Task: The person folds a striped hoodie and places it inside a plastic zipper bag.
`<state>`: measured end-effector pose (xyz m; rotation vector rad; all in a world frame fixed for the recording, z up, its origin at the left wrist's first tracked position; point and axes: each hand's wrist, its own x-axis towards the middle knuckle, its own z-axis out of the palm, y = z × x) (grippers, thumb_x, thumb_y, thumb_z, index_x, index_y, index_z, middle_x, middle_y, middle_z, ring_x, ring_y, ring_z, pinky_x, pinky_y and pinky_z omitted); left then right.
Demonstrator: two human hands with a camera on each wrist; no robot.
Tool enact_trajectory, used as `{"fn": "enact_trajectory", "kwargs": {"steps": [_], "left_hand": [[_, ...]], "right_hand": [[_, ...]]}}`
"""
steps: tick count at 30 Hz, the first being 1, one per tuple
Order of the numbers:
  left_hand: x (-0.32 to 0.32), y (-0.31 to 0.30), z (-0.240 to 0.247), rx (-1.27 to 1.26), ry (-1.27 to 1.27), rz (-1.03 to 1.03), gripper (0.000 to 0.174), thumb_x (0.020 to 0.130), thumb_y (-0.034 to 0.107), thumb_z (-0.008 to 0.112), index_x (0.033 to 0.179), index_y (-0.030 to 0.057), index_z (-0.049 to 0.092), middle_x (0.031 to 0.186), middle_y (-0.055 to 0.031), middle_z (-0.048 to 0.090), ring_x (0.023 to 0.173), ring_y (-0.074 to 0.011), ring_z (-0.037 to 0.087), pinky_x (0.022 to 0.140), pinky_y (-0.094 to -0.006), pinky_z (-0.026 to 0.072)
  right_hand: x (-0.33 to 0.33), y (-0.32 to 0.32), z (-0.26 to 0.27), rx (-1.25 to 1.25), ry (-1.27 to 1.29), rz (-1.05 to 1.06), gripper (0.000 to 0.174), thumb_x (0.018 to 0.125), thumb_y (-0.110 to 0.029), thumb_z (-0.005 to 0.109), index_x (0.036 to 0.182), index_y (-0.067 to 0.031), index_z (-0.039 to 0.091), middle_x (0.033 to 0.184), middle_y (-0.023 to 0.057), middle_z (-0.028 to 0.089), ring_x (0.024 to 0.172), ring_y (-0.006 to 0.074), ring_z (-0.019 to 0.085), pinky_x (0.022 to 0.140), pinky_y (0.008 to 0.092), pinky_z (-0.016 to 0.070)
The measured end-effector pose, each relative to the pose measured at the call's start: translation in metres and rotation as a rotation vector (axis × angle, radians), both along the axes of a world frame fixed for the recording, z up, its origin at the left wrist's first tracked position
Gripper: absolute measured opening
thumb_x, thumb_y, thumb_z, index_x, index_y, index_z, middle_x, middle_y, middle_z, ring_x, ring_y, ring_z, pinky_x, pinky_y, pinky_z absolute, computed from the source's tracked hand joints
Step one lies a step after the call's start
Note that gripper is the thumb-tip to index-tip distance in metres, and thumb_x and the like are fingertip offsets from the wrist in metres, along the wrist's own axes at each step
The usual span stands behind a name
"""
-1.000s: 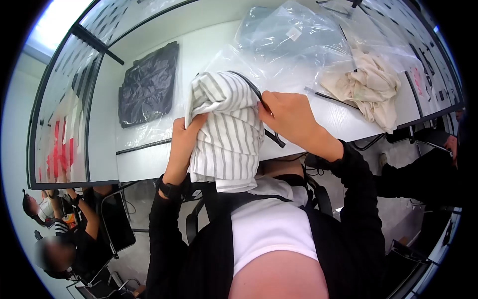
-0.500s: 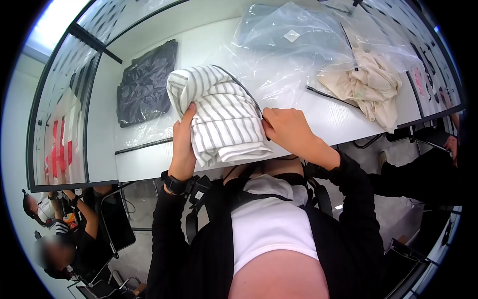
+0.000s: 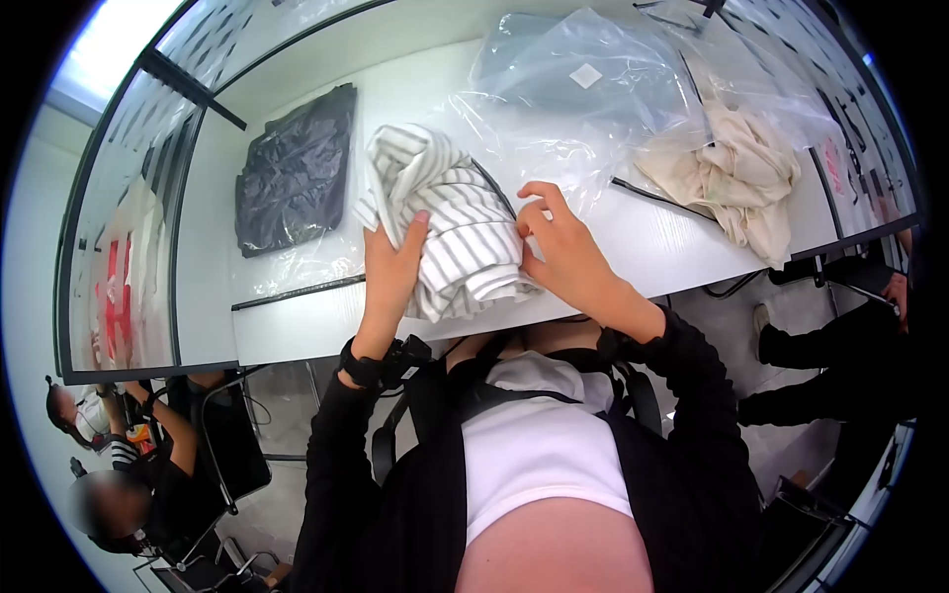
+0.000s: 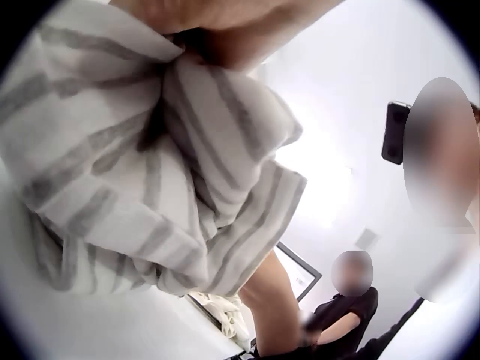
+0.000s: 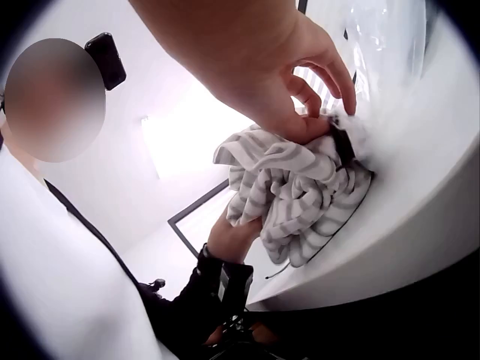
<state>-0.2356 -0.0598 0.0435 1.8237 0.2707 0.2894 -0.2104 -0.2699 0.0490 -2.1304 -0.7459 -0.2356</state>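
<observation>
A bunched white cloth with grey stripes (image 3: 460,222) lies on the table near its front edge. My left hand (image 3: 393,265) grips its left side, thumb on top and the other fingers hidden beneath the folds. A black strip (image 3: 494,186) runs along the cloth's right side, apparently the edge of a clear plastic bag. My right hand (image 3: 565,252) is at this strip with bent fingers. In the right wrist view, thumb and a fingertip come close together beside the strip (image 5: 342,142). Folds of the striped cloth (image 4: 127,165) fill much of the left wrist view.
At the table's left lies a dark garment (image 3: 297,168) in a clear bag with a black strip (image 3: 297,294). Large clear plastic bags (image 3: 583,89) spread across the back. Crumpled cream cloth (image 3: 741,178) sits at the right. Other people sit beyond both sides.
The striped cloth, which hung over the table's front edge, is now bunched up on the table. My left hand has moved slightly right with it. The fingers of my right hand have lifted and spread.
</observation>
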Motion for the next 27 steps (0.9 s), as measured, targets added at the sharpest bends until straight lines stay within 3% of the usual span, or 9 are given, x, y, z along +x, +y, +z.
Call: {"fn": "enact_trajectory", "kwargs": {"steps": [2, 3, 6, 9, 13, 17, 27], "left_hand": [[-0.001, -0.004, 0.004, 0.351, -0.029, 0.034, 0.043, 0.082, 0.029, 0.059, 0.109, -0.0045, 0.054, 0.104, -0.0294, 0.048, 0.100, -0.0355, 0.046, 0.088, -0.0383, 0.0367], [-0.002, -0.005, 0.008, 0.322, -0.031, -0.002, 0.043, 0.082, 0.031, 0.058, 0.109, -0.0030, 0.054, 0.106, -0.0328, 0.041, 0.102, -0.0407, 0.040, 0.090, -0.0403, 0.0338], [0.000, -0.002, 0.004, 0.346, -0.050, 0.030, 0.042, 0.082, 0.031, 0.058, 0.107, -0.0035, 0.055, 0.107, -0.0311, 0.042, 0.099, -0.0393, 0.043, 0.089, -0.0393, 0.0353], [0.002, 0.006, 0.000, 0.213, 0.016, 0.016, 0.039, 0.083, 0.027, 0.058, 0.105, -0.0051, 0.056, 0.104, -0.0257, 0.050, 0.092, -0.0312, 0.051, 0.083, -0.0347, 0.0394], [0.005, 0.013, -0.007, -0.225, 0.071, -0.008, 0.034, 0.083, 0.020, 0.059, 0.100, -0.0091, 0.057, 0.089, -0.0119, 0.063, 0.079, -0.0133, 0.055, 0.071, -0.0252, 0.0428], [-0.002, 0.022, -0.002, -0.309, 0.070, -0.025, 0.034, 0.083, 0.019, 0.059, 0.103, -0.0085, 0.055, 0.092, -0.0104, 0.061, 0.080, -0.0120, 0.054, 0.070, -0.0241, 0.0427], [-0.044, 0.050, 0.008, -0.251, 0.125, 0.098, 0.036, 0.082, 0.015, 0.058, 0.110, -0.0078, 0.051, 0.100, -0.0116, 0.059, 0.087, -0.0137, 0.053, 0.078, -0.0243, 0.0410]], "right_hand": [[0.008, -0.002, -0.003, -0.031, 0.121, 0.027, 0.029, 0.068, 0.006, 0.058, 0.094, -0.0021, 0.046, 0.096, 0.0119, 0.052, 0.079, 0.0258, 0.059, 0.068, 0.0327, 0.0481], [0.011, -0.003, -0.004, -0.038, 0.132, 0.041, 0.030, 0.069, 0.006, 0.058, 0.095, -0.0022, 0.046, 0.095, 0.0128, 0.052, 0.079, 0.0257, 0.059, 0.067, 0.0329, 0.0482], [0.018, -0.004, -0.017, -0.052, 0.144, 0.043, 0.026, 0.074, 0.004, 0.056, 0.097, -0.0021, 0.047, 0.095, 0.0138, 0.054, 0.078, 0.0259, 0.060, 0.066, 0.0329, 0.0483], [0.026, -0.002, -0.023, -0.094, 0.149, -0.011, 0.020, 0.079, -0.003, 0.054, 0.098, -0.0026, 0.048, 0.091, 0.0131, 0.055, 0.075, 0.0273, 0.060, 0.064, 0.0342, 0.0476], [0.032, 0.005, -0.016, -0.328, 0.005, -0.074, 0.014, 0.081, -0.011, 0.053, 0.092, -0.0027, 0.051, 0.084, 0.0126, 0.057, 0.068, 0.0305, 0.058, 0.060, 0.0373, 0.0458], [0.048, 0.008, -0.018, -0.295, -0.009, -0.091, 0.013, 0.073, -0.012, 0.052, 0.074, 0.0012, 0.051, 0.067, 0.0159, 0.055, 0.062, 0.0341, 0.056, 0.055, 0.0421, 0.0456], [0.054, -0.002, -0.008, -0.325, 0.079, -0.127, 0.019, 0.080, -0.014, 0.052, 0.069, 0.0014, 0.051, 0.056, 0.0156, 0.055, 0.052, 0.0327, 0.054, 0.051, 0.0388, 0.0422]]}}
